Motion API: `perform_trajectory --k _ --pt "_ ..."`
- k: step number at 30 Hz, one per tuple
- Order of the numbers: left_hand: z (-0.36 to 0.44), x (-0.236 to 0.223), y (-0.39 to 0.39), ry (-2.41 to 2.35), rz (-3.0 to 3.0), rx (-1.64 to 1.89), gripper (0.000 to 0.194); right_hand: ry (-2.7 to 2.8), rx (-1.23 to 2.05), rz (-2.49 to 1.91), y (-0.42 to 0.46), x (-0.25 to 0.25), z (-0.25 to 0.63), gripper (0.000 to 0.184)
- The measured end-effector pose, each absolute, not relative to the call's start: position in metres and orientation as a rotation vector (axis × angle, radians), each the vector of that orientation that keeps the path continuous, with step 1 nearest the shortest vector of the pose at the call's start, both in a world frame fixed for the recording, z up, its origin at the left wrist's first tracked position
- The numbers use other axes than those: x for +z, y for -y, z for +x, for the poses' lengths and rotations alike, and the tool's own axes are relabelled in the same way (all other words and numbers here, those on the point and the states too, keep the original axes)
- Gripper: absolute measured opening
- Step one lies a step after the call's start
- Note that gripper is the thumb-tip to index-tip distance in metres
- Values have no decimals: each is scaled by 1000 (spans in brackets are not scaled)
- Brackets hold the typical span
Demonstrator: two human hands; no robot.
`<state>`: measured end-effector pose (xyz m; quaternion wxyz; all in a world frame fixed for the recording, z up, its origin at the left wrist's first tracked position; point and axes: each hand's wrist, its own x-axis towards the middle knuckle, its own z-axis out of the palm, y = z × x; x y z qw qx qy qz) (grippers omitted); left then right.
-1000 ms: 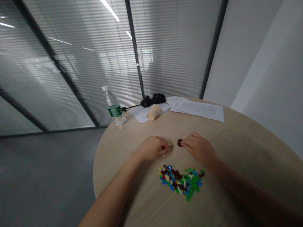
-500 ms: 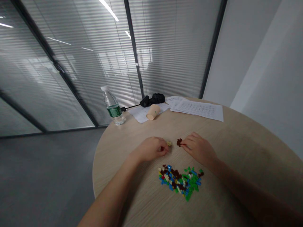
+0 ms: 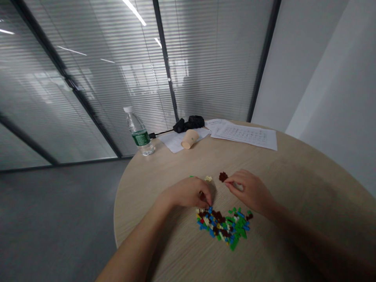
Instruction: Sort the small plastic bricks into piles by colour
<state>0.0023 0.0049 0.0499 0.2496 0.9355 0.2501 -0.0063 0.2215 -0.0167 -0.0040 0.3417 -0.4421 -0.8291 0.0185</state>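
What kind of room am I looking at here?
Probably an office or small meeting room: glass partitions with blinds, a round table, and printed sheets at its far side.

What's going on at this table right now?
A person's left hand is at the far-left edge of a mixed heap of small blue, green, brown and cream plastic bricks; whether it grips one isn't clear. The right hand has its fingertips close against a small dark-brown plastic cluster, beyond the heap. Left of that cluster, a few small cream plastic pieces lie on the round, pale wood-grain table.
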Motion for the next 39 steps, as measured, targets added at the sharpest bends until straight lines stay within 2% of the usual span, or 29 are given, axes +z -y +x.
perform_trajectory --k 11,18,23,27,34,39 --pt "4 50 -4 -697 2529 67 15 2110 189 -1161 20 0 219 13" --pt "9 50 -3 -735 2625 547 14 1734 951 -1164 30 1 203 16" --pt "18 42 0 -742 2728 644 19 1584 1112 -1126 30 1 199 17" --pt "15 44 -2 -798 2745 607 17 1619 1008 -1128 21 1 211 14" --pt "2 54 -5 -812 2712 196 17 1826 371 -1482 -4 4 260 13" --pt "5 50 -3 -726 2672 58 12 2027 261 -1536 -10 -4 267 13"
